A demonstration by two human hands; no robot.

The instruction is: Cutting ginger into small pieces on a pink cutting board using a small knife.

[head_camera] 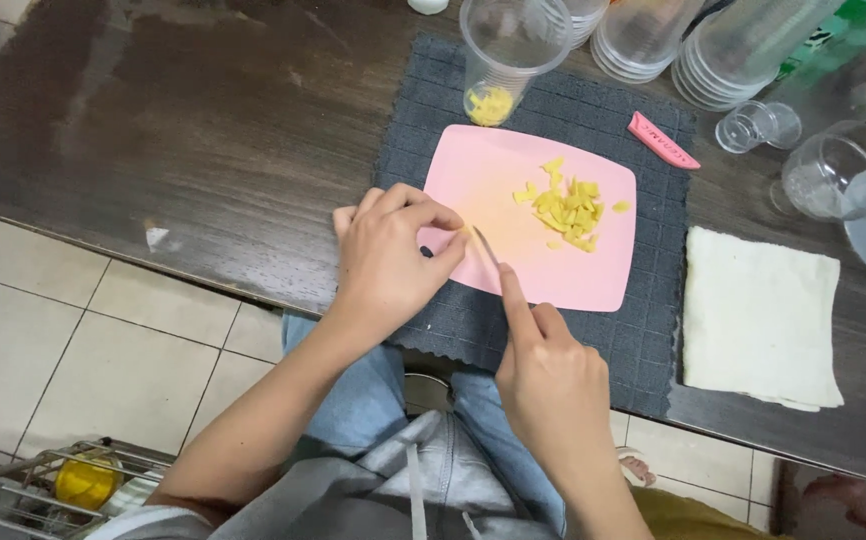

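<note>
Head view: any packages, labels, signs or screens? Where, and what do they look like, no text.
Knife sheath: upper right on the grey mat, beside the pink cutting board; narrow, pink, with raised lettering.
Green package: top right corner behind the stacked clear cups; mostly hidden, green with some white.
No signs or screens in view.

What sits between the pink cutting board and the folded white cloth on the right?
Head view: only a strip of the dark grey mat under the pink cutting board, then bare dark tabletop before the white cloth.
</note>
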